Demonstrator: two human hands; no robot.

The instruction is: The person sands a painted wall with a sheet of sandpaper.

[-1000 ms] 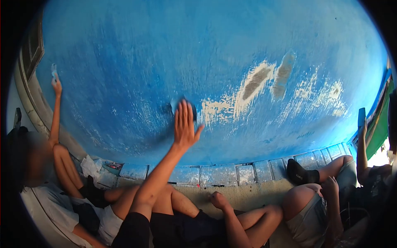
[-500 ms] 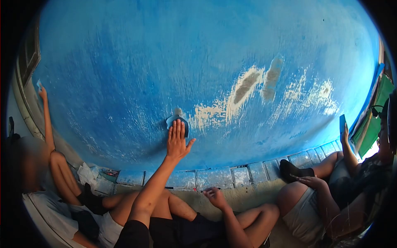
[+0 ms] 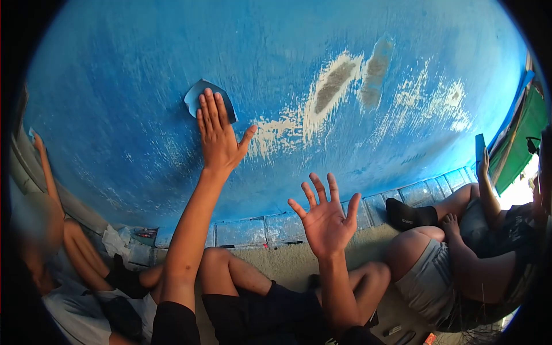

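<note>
Pressed flat against the blue wall [image 3: 259, 52] is a dark bluish sheet [image 3: 195, 95], with my left hand [image 3: 218, 135] over it. Its fingers are straight and close together, the thumb stands out to the side, and part of the sheet is hidden beneath them. My right hand [image 3: 329, 221] is raised below and to the right, palm toward me, fingers spread and empty. Pale scraped patches [image 3: 282, 129] and grey bare spots [image 3: 334, 86] mark the wall right of the sheet.
At the left, a person's raised hand [image 3: 38, 142] is by the wall. Another person at the right holds up a blue flat piece [image 3: 480, 148]. Grey blocks [image 3: 241, 233] run along the wall's foot, with crumpled white plastic [image 3: 117, 240] at the left. My bent legs [image 3: 244, 270] are below.
My left hand and the sheet have moved up and left on the wall. My right hand has risen from near my lap and spread its fingers. The view has shifted a little.
</note>
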